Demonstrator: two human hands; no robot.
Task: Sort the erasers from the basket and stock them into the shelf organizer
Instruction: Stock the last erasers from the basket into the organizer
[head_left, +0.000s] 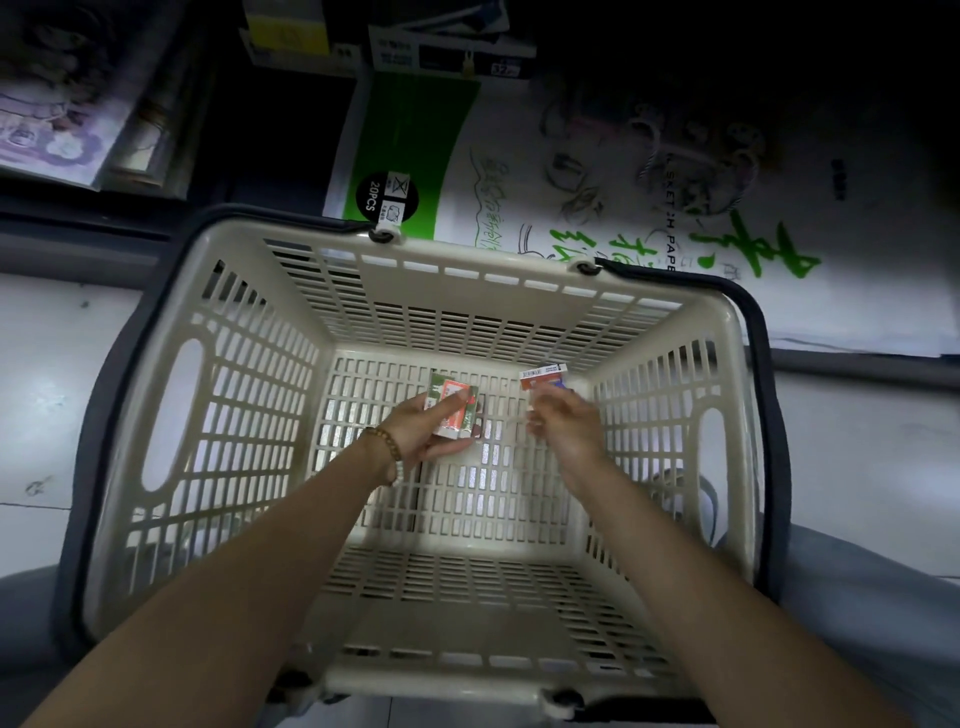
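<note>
Both my arms reach down into a cream plastic basket (244, 395) with slotted walls and dark handles. My left hand (423, 431), a bead bracelet on its wrist, holds a stack of boxed erasers (451, 402) in red, green and white wrappers, thumb across the top. My right hand (563, 423) is at the far right corner of the basket floor, its fingers closing around a red, white and blue eraser pack (544, 376). The shelf organizer is not in view.
Behind the basket lies a large white and green sketch paper pack (597, 208) marked 20PCS. Dark shelving with boxes (311, 36) and a purple printed item (47, 130) fills the top. The basket stands on a pale tiled floor (47, 364).
</note>
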